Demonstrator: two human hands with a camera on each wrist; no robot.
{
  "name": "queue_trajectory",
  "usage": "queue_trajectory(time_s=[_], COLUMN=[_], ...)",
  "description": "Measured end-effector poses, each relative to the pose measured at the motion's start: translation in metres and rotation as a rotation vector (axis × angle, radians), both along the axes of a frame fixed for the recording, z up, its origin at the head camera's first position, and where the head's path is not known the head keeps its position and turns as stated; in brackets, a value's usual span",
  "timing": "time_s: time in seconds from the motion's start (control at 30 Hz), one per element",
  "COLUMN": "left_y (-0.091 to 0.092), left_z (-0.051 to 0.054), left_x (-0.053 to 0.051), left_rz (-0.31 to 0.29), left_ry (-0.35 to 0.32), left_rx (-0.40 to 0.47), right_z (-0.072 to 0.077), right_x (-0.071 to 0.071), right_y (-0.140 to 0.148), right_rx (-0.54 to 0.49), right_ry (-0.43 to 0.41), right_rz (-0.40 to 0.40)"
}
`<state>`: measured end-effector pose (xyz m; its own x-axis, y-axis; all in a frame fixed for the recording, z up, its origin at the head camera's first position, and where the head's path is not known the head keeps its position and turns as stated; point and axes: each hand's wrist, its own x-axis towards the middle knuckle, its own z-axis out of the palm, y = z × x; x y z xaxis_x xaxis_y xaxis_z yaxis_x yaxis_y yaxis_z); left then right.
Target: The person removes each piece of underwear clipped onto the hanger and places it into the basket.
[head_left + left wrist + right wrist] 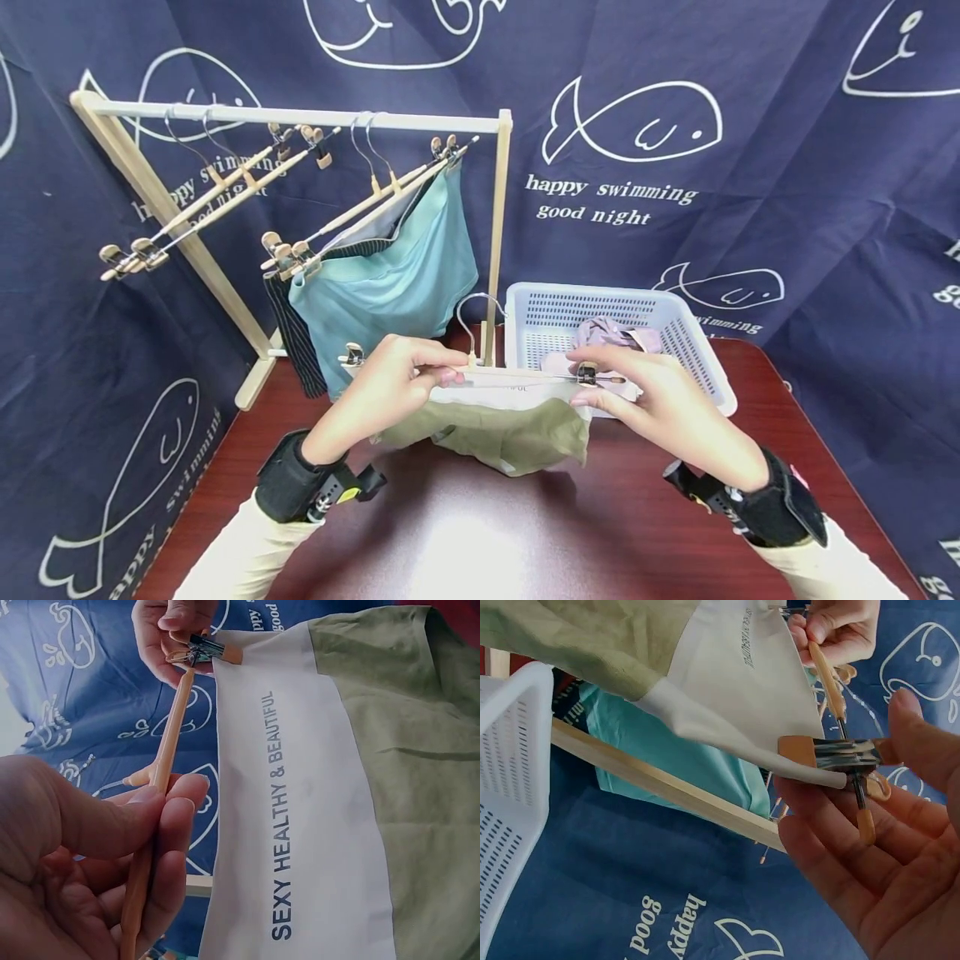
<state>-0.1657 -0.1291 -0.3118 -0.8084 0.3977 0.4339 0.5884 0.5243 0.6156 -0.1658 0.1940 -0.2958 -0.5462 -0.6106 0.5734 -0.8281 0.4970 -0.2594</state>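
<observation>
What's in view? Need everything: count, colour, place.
Table: 1, reddish brown, foreground
Held hanger: 1, tan, centre
Green garment: 1, olive and white, below held hanger
Rack: 1, pale wood, back left
Bare hangers: 2, tan, rack's left side
Loaded hangers: 2, tan, rack's right side
Teal garment: 1, teal, hung on rack
Striped garment: 1, dark, behind teal garment
Basket: 1, pale blue, right of rack
Clothing: count unclear, mostly lilac, inside basket
Backdrop: count unclear, navy with white fish, behind table
Wrist straps: 2, black, both wrists
Sleeves: 2, white, forearms
Left hand: 1, bare, gripping held hanger
Right hand: 1, bare, pinching a clip
</observation>
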Motion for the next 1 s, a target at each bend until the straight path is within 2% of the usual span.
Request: queue_trajectory(time_s=[0.2,0.37,0.6,1.0], left_y=[0.002,0.006,0.011,0.016], left_z=[-0.001,0.002,0.000,-0.006], left_x=[-0.001,-0.003,-0.010,-0.015], left_rz=[-0.006,-0.033,-0.043,-0.050], left_ry=[-0.025,-0.034,-0.055,-0.076], left_rx=[-0.023,-0.038,-0.068,-0.064], right_z=[-0.005,-0.008,-0.015,-0.026], right_x=[-0.002,-0.003,-0.006,-0.009], right_y=[-0.002,-0.005,-0.006,-0.003], right_rx=[-0.040,-0.057,-0.087,-0.145], right_ry=[0.057,0.096,0.103,0.141], right_rz=[0.010,-0.021,-0.080,-0.097])
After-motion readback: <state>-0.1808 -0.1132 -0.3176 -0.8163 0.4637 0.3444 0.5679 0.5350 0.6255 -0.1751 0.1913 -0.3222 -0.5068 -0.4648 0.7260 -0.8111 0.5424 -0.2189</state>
